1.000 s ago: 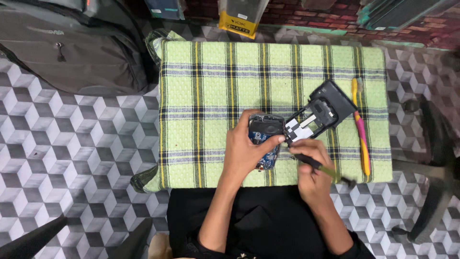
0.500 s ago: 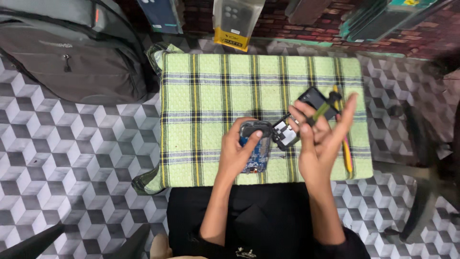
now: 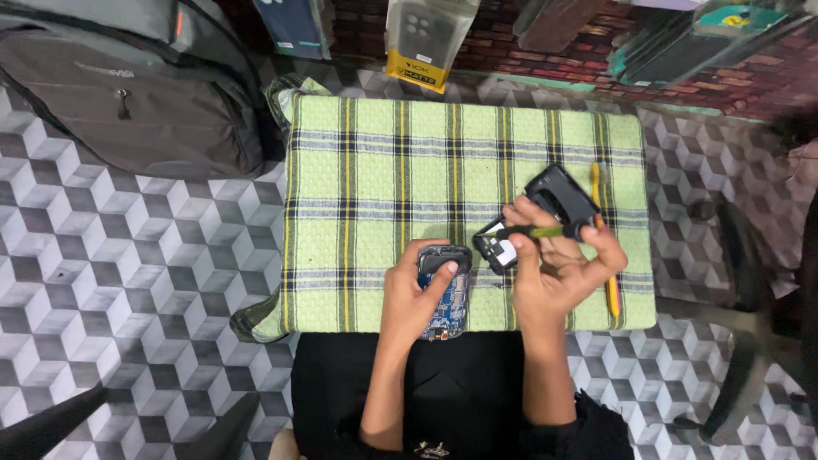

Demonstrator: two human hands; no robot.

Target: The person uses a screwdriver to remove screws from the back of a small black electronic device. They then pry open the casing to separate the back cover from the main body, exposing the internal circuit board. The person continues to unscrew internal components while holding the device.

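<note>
My left hand (image 3: 415, 294) presses down on an opened phone body (image 3: 445, 290) with a bare blue circuit board, lying at the near edge of a green plaid cloth (image 3: 366, 187). My right hand (image 3: 558, 268) is raised and grips a thin green-handled screwdriver (image 3: 535, 232) held sideways. Just beyond it lies the phone's black back shell (image 3: 558, 194) with a small white part. A yellow-orange tool (image 3: 610, 290) rests along the cloth's right side, partly behind my right hand.
A grey backpack (image 3: 128, 94) sits on the patterned floor at upper left. Packaged phone cases (image 3: 422, 38) and other boxes line the far edge by a brick-pattern wall. Dark stool legs (image 3: 750, 358) stand at right.
My right hand has shifted the screwdriver from pointing up to lying sideways between its fingers. My left hand stays on the circuit board. The view has shifted slightly.
</note>
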